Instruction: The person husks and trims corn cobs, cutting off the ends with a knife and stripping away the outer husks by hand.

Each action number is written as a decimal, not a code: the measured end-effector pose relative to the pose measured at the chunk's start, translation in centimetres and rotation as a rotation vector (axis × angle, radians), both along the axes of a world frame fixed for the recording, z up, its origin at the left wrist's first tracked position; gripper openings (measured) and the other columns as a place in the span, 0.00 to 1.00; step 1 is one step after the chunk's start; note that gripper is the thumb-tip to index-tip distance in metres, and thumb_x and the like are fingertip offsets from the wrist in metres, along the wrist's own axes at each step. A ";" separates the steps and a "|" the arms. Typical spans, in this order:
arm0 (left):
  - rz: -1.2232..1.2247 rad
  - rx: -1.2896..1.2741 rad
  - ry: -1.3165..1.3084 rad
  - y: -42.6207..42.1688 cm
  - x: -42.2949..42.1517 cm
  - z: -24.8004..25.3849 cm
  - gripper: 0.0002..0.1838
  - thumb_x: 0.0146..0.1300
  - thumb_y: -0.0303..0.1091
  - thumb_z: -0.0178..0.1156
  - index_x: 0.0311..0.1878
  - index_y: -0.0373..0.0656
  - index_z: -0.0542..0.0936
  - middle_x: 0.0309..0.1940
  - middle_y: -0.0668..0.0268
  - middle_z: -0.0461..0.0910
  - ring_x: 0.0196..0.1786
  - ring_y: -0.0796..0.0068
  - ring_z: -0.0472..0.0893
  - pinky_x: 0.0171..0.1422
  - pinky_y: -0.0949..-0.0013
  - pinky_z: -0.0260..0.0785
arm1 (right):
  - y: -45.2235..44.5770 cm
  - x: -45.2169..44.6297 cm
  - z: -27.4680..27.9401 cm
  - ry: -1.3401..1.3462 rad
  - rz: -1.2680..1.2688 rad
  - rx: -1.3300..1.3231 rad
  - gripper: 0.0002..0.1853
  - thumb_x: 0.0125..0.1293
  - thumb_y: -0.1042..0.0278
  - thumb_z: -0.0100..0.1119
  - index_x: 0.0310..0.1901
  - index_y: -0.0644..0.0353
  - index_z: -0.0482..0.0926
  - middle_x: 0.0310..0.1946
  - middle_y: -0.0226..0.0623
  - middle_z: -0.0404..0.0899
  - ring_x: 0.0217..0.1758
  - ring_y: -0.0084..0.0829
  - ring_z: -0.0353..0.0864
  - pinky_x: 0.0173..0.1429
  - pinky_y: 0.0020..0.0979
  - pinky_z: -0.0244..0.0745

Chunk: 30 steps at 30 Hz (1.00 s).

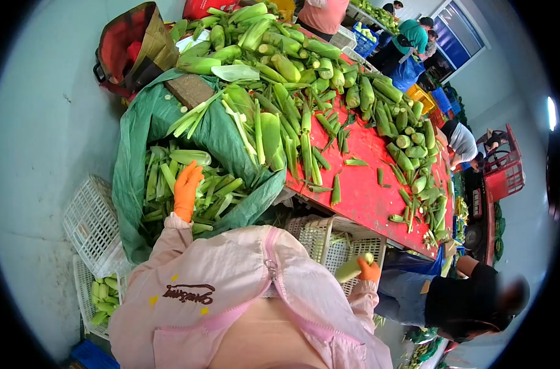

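My left hand [186, 192], in an orange glove, reaches over a large green sack [131, 184] full of corn husks [215, 195]. Its fingers are stretched out, close to a pale green husk [190, 157], and I see nothing gripped in them. On the other side, my right hand [369, 271], also in an orange glove, is closed around a pale ear of corn [349, 269]. That ear is over a white plastic crate [320, 240] beside the table.
Unhusked corn [286, 49] is heaped on the red table [366, 200], with loose husk strips around it. White crates [92, 224] stand at the left wall, one holding corn. A person in black [458, 301] is at the right; others work farther back.
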<state>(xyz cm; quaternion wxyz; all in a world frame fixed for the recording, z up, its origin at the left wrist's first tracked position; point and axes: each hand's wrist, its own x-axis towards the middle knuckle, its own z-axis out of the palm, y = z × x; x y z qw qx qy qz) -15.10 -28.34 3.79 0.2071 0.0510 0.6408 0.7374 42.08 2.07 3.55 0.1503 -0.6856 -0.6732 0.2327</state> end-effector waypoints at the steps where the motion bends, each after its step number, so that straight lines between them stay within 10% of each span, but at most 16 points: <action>1: -0.004 -0.010 -0.007 0.1 0.1 0.5 0.23 0.66 0.41 0.62 0.62 0.44 0.79 0.53 0.67 0.80 0.49 0.74 0.80 0.55 0.72 0.68 | -0.6 0.3 -0.8 0.241 -0.141 -0.039 0.20 0.57 0.54 0.68 0.43 0.63 0.85 0.32 0.38 0.86 0.34 0.36 0.84 0.34 0.35 0.79; 4: -0.037 -0.032 -0.011 0.0 0.4 0.7 0.22 0.67 0.40 0.61 0.62 0.43 0.78 0.54 0.66 0.80 0.50 0.73 0.81 0.55 0.72 0.68 | -1.2 -3.4 2.0 0.408 -0.271 -0.095 0.20 0.63 0.54 0.65 0.45 0.65 0.84 0.28 0.33 0.84 0.12 0.22 0.69 0.16 0.25 0.65; 12: -0.019 -0.085 -0.056 -2.9 2.8 0.2 0.23 0.67 0.39 0.60 0.63 0.40 0.77 0.50 0.63 0.82 0.49 0.72 0.82 0.54 0.73 0.70 | 7.4 -24.5 3.0 0.584 0.359 -0.169 0.28 0.61 0.50 0.66 0.58 0.61 0.80 0.38 0.36 0.86 0.22 0.22 0.77 0.20 0.26 0.68; 18: 0.183 -0.085 -0.145 -7.3 3.7 -3.0 0.21 0.68 0.37 0.61 0.62 0.42 0.78 0.48 0.66 0.83 0.45 0.74 0.82 0.51 0.73 0.69 | 13.3 -32.2 5.6 0.381 0.272 -0.321 0.38 0.57 0.48 0.69 0.65 0.62 0.73 0.47 0.39 0.85 0.35 0.26 0.83 0.34 0.27 0.77; 24: 0.292 -0.067 -0.098 -2.9 2.9 0.0 0.22 0.71 0.39 0.57 0.65 0.44 0.76 0.52 0.62 0.83 0.49 0.69 0.82 0.54 0.71 0.70 | 9.5 -40.0 4.7 -0.509 1.000 0.026 0.42 0.53 0.39 0.65 0.64 0.61 0.71 0.45 0.49 0.84 0.49 0.42 0.84 0.50 0.39 0.78; 30: 0.001 0.010 0.163 11.9 -1.9 8.5 0.21 0.73 0.35 0.52 0.65 0.36 0.74 0.54 0.59 0.81 0.53 0.68 0.81 0.61 0.68 0.69 | 17.0 -37.1 -0.9 0.346 0.709 -0.295 0.20 0.58 0.55 0.64 0.51 0.50 0.83 0.34 0.43 0.85 0.36 0.40 0.85 0.43 0.38 0.78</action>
